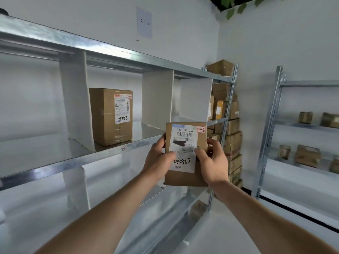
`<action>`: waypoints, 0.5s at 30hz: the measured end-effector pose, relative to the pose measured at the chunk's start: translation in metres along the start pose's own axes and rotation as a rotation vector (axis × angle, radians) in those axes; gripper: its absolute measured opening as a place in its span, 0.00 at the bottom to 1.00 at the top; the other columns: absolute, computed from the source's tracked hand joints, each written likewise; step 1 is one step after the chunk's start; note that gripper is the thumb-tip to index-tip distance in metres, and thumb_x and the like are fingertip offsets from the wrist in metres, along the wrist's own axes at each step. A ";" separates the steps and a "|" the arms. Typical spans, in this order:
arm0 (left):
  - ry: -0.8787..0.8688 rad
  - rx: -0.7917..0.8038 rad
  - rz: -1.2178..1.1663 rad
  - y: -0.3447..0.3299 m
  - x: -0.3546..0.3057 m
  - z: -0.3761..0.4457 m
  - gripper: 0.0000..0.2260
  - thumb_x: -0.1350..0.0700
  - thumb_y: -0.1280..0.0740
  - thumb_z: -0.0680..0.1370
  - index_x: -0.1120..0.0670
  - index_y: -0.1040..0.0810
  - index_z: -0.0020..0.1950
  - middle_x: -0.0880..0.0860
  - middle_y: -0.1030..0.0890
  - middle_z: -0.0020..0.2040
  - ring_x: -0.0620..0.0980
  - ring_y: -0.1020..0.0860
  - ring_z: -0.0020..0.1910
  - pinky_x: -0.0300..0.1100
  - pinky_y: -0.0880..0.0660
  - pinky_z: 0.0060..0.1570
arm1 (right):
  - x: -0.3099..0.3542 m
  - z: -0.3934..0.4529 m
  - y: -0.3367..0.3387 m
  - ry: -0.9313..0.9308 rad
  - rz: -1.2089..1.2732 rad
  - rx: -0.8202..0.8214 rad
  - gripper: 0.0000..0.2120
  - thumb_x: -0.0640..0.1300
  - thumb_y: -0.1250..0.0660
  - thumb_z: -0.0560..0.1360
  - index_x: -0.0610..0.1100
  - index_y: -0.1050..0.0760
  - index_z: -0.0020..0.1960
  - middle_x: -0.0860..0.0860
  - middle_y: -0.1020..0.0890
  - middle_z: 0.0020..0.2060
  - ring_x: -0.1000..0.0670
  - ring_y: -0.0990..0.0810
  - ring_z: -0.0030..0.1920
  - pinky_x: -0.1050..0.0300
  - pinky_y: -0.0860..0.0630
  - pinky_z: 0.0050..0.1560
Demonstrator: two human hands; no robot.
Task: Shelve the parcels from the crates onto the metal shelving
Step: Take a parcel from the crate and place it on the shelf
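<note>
A flat brown cardboard parcel (185, 177) with a white shipping label marked 040563 is held upright in front of the metal shelving (102, 153). My left hand (158, 158) grips its left edge, thumb on the label. My right hand (213, 162) grips its right edge, thumb also on the label. The parcel hangs in the air just in front of the middle shelf's front rail. A taller brown box (110, 116) marked 7786 stands upright on that shelf, left of the held parcel, between two white dividers.
White divider panels (157, 99) split the shelf into bays. Stacked brown boxes (232, 125) fill the far right end of the shelving. A second metal rack (275, 114) at the right carries several small parcels. Crates are out of view.
</note>
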State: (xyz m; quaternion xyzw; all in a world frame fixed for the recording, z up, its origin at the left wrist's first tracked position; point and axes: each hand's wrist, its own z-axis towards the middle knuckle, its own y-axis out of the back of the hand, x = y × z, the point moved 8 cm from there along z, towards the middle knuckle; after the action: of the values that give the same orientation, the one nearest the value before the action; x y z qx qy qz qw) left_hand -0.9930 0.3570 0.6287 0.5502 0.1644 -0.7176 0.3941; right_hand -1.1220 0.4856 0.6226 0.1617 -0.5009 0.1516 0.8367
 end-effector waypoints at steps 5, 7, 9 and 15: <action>-0.039 0.079 -0.055 -0.047 0.017 0.081 0.28 0.54 0.39 0.63 0.24 0.25 0.53 0.43 0.17 0.56 0.50 0.18 0.54 0.54 0.21 0.57 | -0.035 0.075 0.011 0.013 -0.083 -0.086 0.15 0.57 0.34 0.66 0.63 0.28 0.52 0.55 0.16 0.47 0.53 0.17 0.48 0.49 0.19 0.49; -0.042 0.101 -0.078 -0.062 0.022 0.117 0.27 0.54 0.39 0.63 0.26 0.25 0.55 0.43 0.17 0.56 0.50 0.19 0.55 0.55 0.21 0.57 | -0.045 0.106 0.014 0.011 -0.116 -0.108 0.20 0.58 0.35 0.64 0.60 0.27 0.56 0.55 0.17 0.48 0.53 0.17 0.48 0.48 0.19 0.52; -0.053 0.126 -0.101 -0.077 0.023 0.149 0.26 0.54 0.38 0.64 0.26 0.25 0.52 0.41 0.16 0.54 0.49 0.19 0.54 0.54 0.20 0.55 | -0.050 0.134 0.020 0.018 -0.135 -0.154 0.25 0.60 0.36 0.63 0.57 0.26 0.59 0.56 0.17 0.48 0.53 0.17 0.48 0.48 0.19 0.52; -0.093 0.190 -0.115 -0.123 0.024 0.226 0.26 0.54 0.39 0.65 0.29 0.25 0.57 0.47 0.20 0.62 0.51 0.20 0.57 0.51 0.20 0.54 | -0.077 0.209 0.034 0.013 -0.135 -0.204 0.23 0.62 0.36 0.61 0.60 0.27 0.56 0.54 0.17 0.50 0.52 0.17 0.48 0.46 0.18 0.51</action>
State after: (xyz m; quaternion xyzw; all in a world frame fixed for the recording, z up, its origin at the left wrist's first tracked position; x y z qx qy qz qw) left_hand -1.2359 0.2742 0.6589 0.5408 0.1084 -0.7761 0.3056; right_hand -1.3358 0.4214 0.6518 0.1081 -0.4962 0.0441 0.8603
